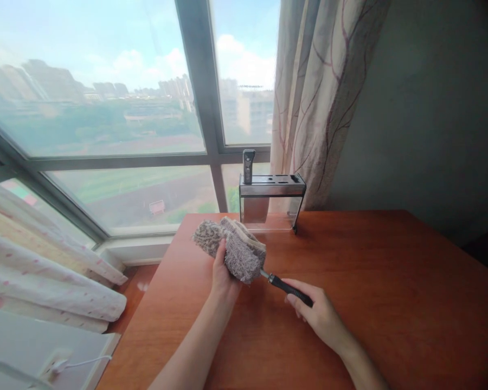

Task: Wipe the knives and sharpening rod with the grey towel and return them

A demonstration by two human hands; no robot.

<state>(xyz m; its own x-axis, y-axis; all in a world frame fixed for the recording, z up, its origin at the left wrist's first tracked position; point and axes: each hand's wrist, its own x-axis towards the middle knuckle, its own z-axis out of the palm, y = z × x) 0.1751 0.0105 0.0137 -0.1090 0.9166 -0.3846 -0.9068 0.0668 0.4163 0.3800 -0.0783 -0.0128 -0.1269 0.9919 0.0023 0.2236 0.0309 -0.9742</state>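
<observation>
My left hand (223,276) grips a folded grey fluffy cloth (236,246), wrapped around the front part of a tool. My right hand (315,313) holds that tool by its black handle (289,288); a short bit of metal shows between handle and cloth, and the rest is hidden inside the cloth. Both hands hover just above the reddish-brown wooden table (370,303). Behind the cloth, at the table's far edge, stands a metal and clear knife block (271,200) with one dark handle (248,165) sticking up from its left slot.
A large window (146,135) runs behind the table. A patterned curtain (321,97) hangs right of the knife block. To the left lie pale spotted bedding (44,271) and a white surface with a socket and cable (57,363). A grey wall (439,108) stands at the right.
</observation>
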